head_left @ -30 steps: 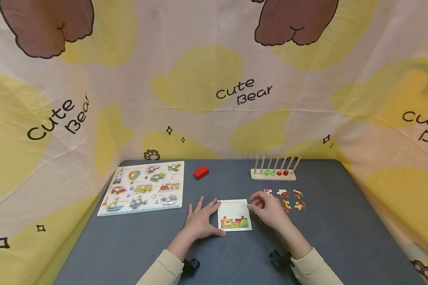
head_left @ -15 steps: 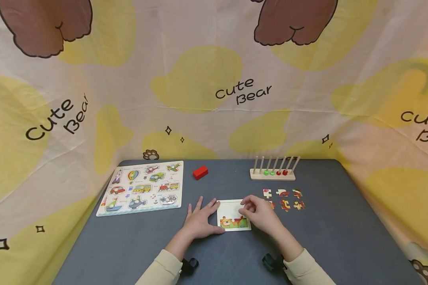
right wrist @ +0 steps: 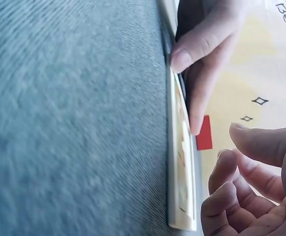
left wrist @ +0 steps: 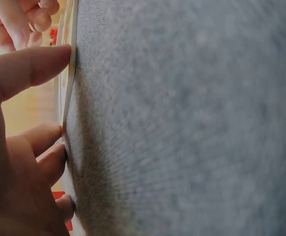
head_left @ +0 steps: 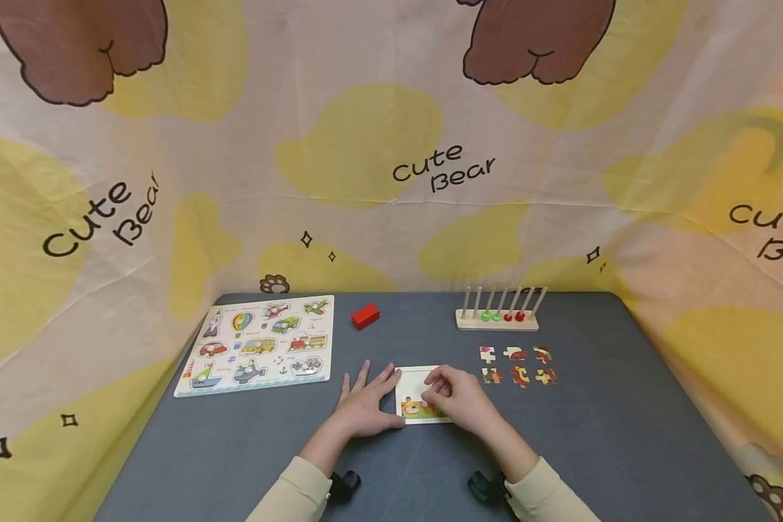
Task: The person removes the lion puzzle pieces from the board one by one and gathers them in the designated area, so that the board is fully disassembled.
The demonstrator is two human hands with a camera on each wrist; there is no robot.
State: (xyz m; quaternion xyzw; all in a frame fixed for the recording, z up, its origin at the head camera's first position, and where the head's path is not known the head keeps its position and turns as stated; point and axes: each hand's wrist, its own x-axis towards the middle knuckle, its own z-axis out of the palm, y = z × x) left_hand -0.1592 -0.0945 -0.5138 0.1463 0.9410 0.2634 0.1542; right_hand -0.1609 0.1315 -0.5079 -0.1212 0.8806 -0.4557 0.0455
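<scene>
A small square puzzle tray (head_left: 409, 378) lies at mid-table. Along its near side sit joined jigsaw pieces (head_left: 410, 408) showing an orange animal's face on green. My left hand (head_left: 363, 410) is spread at the tray's left side, with its thumb and fingertips touching the edge. Over the tray's right part hovers my right hand (head_left: 463, 400), hiding some of the picture. In the right wrist view, that hand's thumb stands apart from its loosely bent fingers (right wrist: 224, 164), and nothing shows between them. Several loose jigsaw pieces (head_left: 520, 375) lie in two rows to the right.
A vehicle peg puzzle board (head_left: 254, 346) is at the left, with a red block (head_left: 365, 316) beside it. Behind the loose pieces stands a wooden peg rack (head_left: 497, 324) with green and red beads. A patterned cloth (head_left: 339, 167) hangs behind the table.
My right hand has moved left and slightly down, from the tray's right edge to over its right part. It uncovers the loose pieces on the right. The left hand stays on the tray.
</scene>
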